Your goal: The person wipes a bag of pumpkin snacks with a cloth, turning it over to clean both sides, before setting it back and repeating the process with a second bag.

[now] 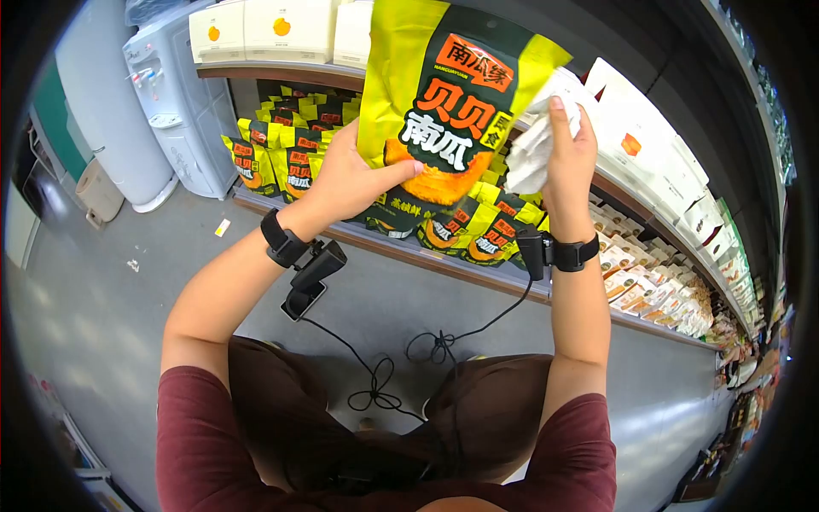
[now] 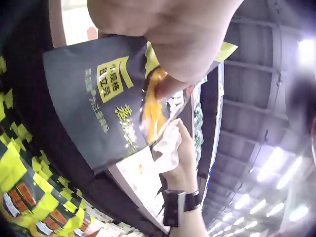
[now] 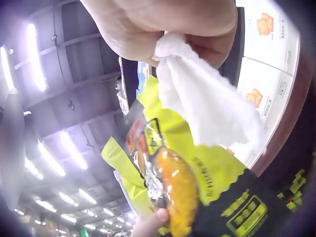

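A large green and black snack bag (image 1: pixel 444 111) with an orange pumpkin picture is held up in front of the shelves. My left hand (image 1: pixel 358 177) grips its lower left side, thumb across the front; the left wrist view shows that hand (image 2: pixel 173 39) over the bag's dark bottom (image 2: pixel 94 98). My right hand (image 1: pixel 570 154) pinches a crumpled white cloth or tissue (image 1: pixel 533 154) beside the bag's right edge. In the right wrist view the white cloth (image 3: pixel 202 94) hangs from the right hand (image 3: pixel 173 29) over the bag (image 3: pixel 177 187).
Rows of similar bags (image 1: pixel 299 166) fill the lower shelf (image 1: pixel 384 243), with white boxes (image 1: pixel 286 30) on the shelf above. A water dispenser (image 1: pixel 175 94) and a bin (image 1: pixel 101 192) stand at left. Cables (image 1: pixel 375 375) hang from the wrist cameras above the grey floor (image 1: pixel 111 316).
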{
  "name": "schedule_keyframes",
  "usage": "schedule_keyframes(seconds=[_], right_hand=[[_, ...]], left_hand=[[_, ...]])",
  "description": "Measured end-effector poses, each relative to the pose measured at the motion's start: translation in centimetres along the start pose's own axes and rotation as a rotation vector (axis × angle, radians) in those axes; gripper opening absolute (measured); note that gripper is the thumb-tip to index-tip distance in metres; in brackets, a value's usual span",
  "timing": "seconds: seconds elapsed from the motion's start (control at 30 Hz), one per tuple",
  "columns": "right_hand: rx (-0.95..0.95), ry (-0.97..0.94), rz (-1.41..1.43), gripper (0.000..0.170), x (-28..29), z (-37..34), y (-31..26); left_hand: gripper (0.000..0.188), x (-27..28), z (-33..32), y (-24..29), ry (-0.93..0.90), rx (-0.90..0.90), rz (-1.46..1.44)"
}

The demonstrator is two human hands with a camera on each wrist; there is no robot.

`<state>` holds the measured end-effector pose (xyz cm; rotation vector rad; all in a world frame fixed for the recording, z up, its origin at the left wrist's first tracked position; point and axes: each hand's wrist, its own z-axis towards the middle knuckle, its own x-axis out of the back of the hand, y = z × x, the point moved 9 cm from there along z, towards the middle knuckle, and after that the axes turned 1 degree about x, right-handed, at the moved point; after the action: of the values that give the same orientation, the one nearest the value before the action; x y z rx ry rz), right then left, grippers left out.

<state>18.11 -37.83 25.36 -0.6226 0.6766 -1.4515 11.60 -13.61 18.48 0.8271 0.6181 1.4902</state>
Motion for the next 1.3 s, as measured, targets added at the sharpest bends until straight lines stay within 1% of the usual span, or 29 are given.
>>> schedule_keyframes(seconds=[0.03, 0.07, 0.1, 0.17, 0.2, 0.23, 0.3, 0.33, 0.37, 0.4, 0.43, 0.5, 0.53, 0.6, 0.67, 0.7, 0.77, 0.8, 0.83, 0.9, 0.93, 0.97, 1.03, 1.07, 1.1, 1.17, 1.2, 1.23, 1.3], right_hand=[[-0.082, 0.05, 0.107, 0.025, 0.7, 0.3, 0.8], [-0.132, 0.016, 0.162, 0.022, 0.5, 0.4, 1.2], [-0.132, 0.014, 0.163, 0.022, 0.2, 0.1, 0.9], [-0.263, -0.077, 0.341, 0.023, -2.3, -1.6, 0.8], [-0.325, -0.076, 0.391, 0.028, -3.3, -2.8, 0.6], [-0.326, -0.149, 0.539, 0.037, -4.7, -3.4, 0.4], [-0.338, -0.202, 0.563, 0.06, -6.2, -4.5, -1.4], [-0.337, -0.201, 0.565, 0.06, -6.0, -4.4, -1.7], [-0.401, -0.256, 0.595, 0.056, -6.2, -4.5, -1.7], [-0.462, -0.313, 0.626, 0.051, -6.6, -4.7, -1.6], [-0.507, -0.249, 0.69, 0.047, -6.5, -4.4, -0.8], [-0.544, -0.265, 0.518, 0.038, -6.1, -4.5, 0.2], [-0.574, -0.263, 0.531, 0.034, -6.1, -4.6, 0.7], [-0.515, -0.261, 0.499, 0.032, -5.9, -4.3, 0.9], [-0.428, -0.293, 0.423, 0.029, -5.6, -3.8, 0.2], [-0.43, -0.295, 0.423, 0.029, -5.5, -3.7, 0.1], [-0.297, -0.367, 0.281, 0.029, -5.4, -3.3, -1.1], [-0.297, -0.426, 0.199, 0.032, -5.3, -3.3, -0.8], [-0.299, -0.43, 0.198, 0.032, -5.2, -3.5, -0.8], [-0.28, -0.591, 0.093, 0.035, -6.0, -4.6, -0.9], [-0.28, -0.627, 0.079, 0.04, -6.2, -5.1, -1.0], [-0.286, -0.63, 0.08, 0.04, -6.1, -5.2, -1.0], [-0.251, -0.762, 0.059, 0.043, -6.6, -6.1, -1.6], [-0.225, -0.822, 0.028, 0.042, -6.8, -6.4, -2.1], [-0.229, -0.824, 0.028, 0.042, -6.8, -6.5, -2.0], [-0.196, -0.93, 0.044, 0.037, -7.5, -7.1, -2.3], [-0.198, -0.931, 0.045, 0.037, -7.5, -7.1, -2.3], [-0.203, -0.938, 0.013, 0.035, -7.6, -7.0, -2.2], [-0.211, -0.95, -0.052, 0.032, -7.8, -6.7, -1.8]], left_hand=[[0.041, 0.6, 0.0, 0.3, 0.06, -0.034, 0.107], [0.04, 1.1, -0.1, 0.6, 0.119, -0.066, 0.214], [0.04, 1.2, 0.0, 0.6, 0.12, -0.066, 0.216], [0.053, 0.8, -0.2, 3.0, 0.182, -0.34, 0.649], [0.06, 0.1, -0.5, 3.9, 0.207, -0.479, 0.864], [0.06, 0.0, -0.3, 3.9, 0.201, -0.479, 0.862], [0.06, -0.9, -0.7, 4.8, 0.25, -0.631, 1.09], [0.053, -1.0, -0.7, 4.4, 0.215, -0.595, 1.141], [0.053, -0.8, -0.7, 4.6, 0.214, -0.597, 1.144], [0.053, -1.1, -1.0, 5.1, 0.201, -0.67, 1.222], [0.053, -1.5, -1.3, 5.6, 0.188, -0.743, 1.298], [0.049, -1.3, -1.5, 6.3, 0.183, -0.74, 1.294], [0.048, -1.4, -1.6, 6.6, 0.174, -0.76, 1.308], [0.048, -1.2, -1.7, 6.5, 0.165, -0.779, 1.323], [0.057, -1.7, -1.3, 4.5, -0.033, -0.755, 1.244], [0.057, -1.8, -1.4, 4.2, -0.032, -0.752, 1.245], [0.087, -1.7, -1.1, 3.2, -0.186, -0.622, 0.734], [0.114, -1.7, -1.1, 2.2, -0.265, -0.583, 0.708], [0.114, -1.7, -1.1, 1.7, -0.261, -0.58, 0.707], [0.124, -0.8, -0.5, 0.2, -0.232, -0.411, 0.452], [0.13, -0.6, -0.2, -0.8, -0.247, -0.331, 0.411], [0.13, -0.5, -0.1, -1.0, -0.245, -0.324, 0.41], [0.131, -0.9, 0.5, -2.3, -0.332, -0.156, 0.067], [0.132, -1.2, 0.5, -2.9, -0.392, -0.117, 0.003], [0.118, -1.6, 0.5, -2.5, -0.445, -0.094, -0.075], [0.107, -2.8, -0.8, -2.5, -0.589, 0.144, -0.273], [0.088, -3.2, -1.5, -3.7, -0.673, 0.268, -0.304], [0.088, -3.1, -1.7, -3.9, -0.672, 0.27, -0.305], [0.071, -3.3, -2.4, -5.0, -0.702, 0.383, -0.235]])
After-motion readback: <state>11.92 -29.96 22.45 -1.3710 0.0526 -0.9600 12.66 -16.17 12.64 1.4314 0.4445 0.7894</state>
